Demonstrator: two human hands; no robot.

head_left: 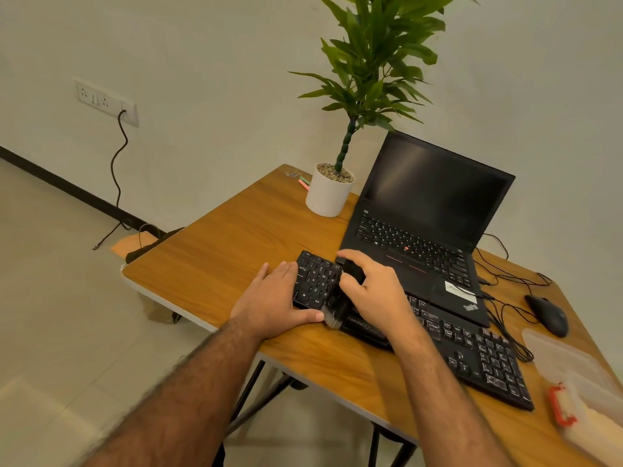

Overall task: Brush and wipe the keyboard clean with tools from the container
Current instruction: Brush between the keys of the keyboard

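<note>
Two bare forearms reach in from the bottom edge over the wooden desk [215,251]. The left hand [274,299] lies flat on the left end of the black keyboard [472,352], fingers straight and thumb along its front edge. The right hand [374,288] grips a dark brush [337,305], fingers curled round its handle, the bristles down on the keys near the front edge. The keyboard lies just in front of an open laptop [428,210]. A translucent container [573,365] sits at the desk's right edge, near a mouse [547,315]
</note>
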